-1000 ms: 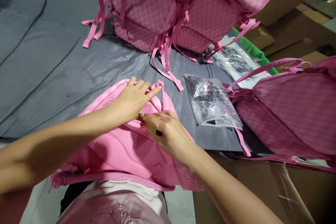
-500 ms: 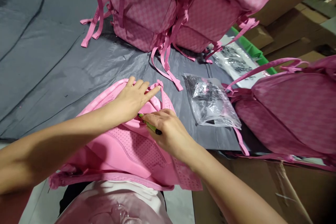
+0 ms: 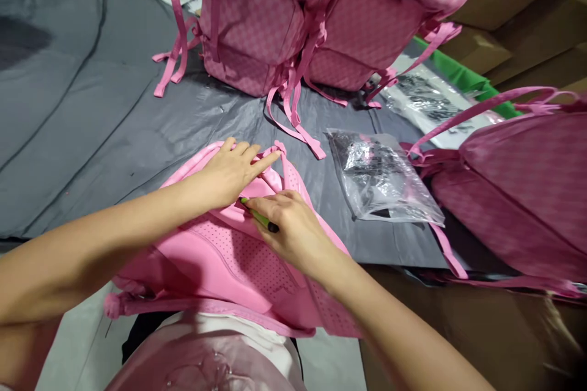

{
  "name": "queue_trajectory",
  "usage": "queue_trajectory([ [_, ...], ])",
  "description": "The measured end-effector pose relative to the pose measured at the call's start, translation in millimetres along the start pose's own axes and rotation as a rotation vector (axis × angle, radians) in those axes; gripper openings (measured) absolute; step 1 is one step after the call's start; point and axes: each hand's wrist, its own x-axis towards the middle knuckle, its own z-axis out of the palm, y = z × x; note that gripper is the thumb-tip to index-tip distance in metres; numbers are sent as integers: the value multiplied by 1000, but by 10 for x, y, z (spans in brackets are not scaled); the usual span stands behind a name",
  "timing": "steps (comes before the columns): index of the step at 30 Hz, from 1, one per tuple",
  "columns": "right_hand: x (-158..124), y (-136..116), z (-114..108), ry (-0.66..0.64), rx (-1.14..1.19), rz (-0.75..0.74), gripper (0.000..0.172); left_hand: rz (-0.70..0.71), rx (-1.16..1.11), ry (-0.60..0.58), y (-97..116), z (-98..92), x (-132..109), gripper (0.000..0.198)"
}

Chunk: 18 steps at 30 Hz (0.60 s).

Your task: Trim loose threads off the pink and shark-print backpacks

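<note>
A pink backpack [image 3: 220,269] with perforated panels lies at the table's front edge, against my body. My left hand [image 3: 233,171] rests palm down on its upper part, fingers stretched out and thumb apart. Close beside it, my right hand [image 3: 288,223] is closed round a slim green tool [image 3: 260,217] with black ends. The tool's tip points at the pink fabric just below my left palm. What it touches there is too small to make out.
Two checkered pink backpacks [image 3: 257,24] stand at the back of the grey-covered table [image 3: 92,134]. Another pink backpack [image 3: 527,183] sits at the right edge. A clear plastic bag [image 3: 383,177] lies between. Cardboard boxes [image 3: 541,24] are stacked behind, past a green bin edge [image 3: 458,76].
The view has shifted slightly, so the table things appear further right and a red object shows at the back. Both hands and the green tool hold nearly the same position on the backpack.
</note>
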Motion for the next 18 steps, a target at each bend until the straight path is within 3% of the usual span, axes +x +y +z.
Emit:
queue_trajectory([
  [3,-63,-6,6,38,42,-10,18,-31,20,-54,-93,-129,-98,98],
  [8,-130,-50,199,205,194,-35,25,-317,-72,-284,-148,-359,-308,128],
  [13,-73,-153,575,470,445,0,32,-366,43,-286,17,-394,-315,129],
  [18,-73,-162,611,476,511,44,32,-332,91,-258,36,-371,-293,117],
])
